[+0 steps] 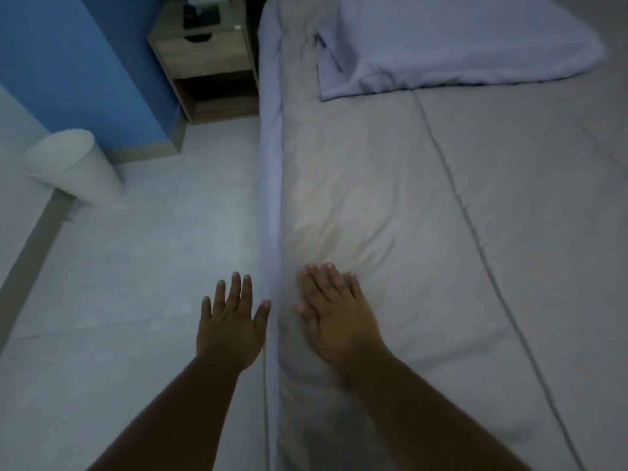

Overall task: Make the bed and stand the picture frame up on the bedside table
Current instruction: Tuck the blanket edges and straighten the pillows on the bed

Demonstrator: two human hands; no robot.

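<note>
Bed close to made, by the look of it: grey quilt lies spread flat over the mattress, its long edge lined up along the near side, with only shallow creases by the hands. Pillow, or a folded pale blanket, cannot tell which, sits at the head end on top of the quilt, one corner rumpled. Right grip: fingers straight and close together, palm flat on the quilt just inside the edge, holding nothing; judged to be smoothing. Left grip: fingers spread and straight, empty, over the floor just beside the bed's side; contact unclear. Desk stands at the head of the bed by the blue wall, well apart from both hands. Picture frame: likely the dark flat shape on the desk top, apparently lying down; too dim to confirm. White bin on the floor, left. Left to do, as judged: last smoothing, pillow tidied, frame stood up
</note>
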